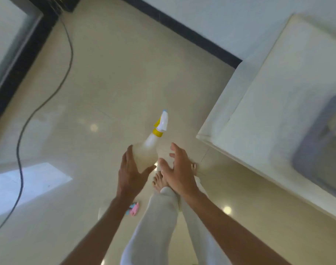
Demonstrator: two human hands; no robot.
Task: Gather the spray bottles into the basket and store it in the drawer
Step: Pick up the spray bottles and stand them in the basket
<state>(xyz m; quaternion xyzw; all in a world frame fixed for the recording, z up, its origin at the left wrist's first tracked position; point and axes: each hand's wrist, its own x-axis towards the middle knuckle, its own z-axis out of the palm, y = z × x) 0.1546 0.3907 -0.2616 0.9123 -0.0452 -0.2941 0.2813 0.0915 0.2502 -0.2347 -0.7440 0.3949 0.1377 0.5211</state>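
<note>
Above the pale floor (106, 83), a spray bottle (147, 150) is gripped at its base by the left hand (129, 173) — nozzle tilted up and away. Just beside it, the right hand (177, 172) is held wide, fingers spread, empty. On the counter (278, 92) at right, a grey basket (320, 150) — blurred.

Person observed with both forearms bare, no sleeves, watch or rings visible on the left hand (130, 173) or right hand (179, 175). Legs were clad in loose white trousers (157, 222); feet (159, 181) were bare
</note>
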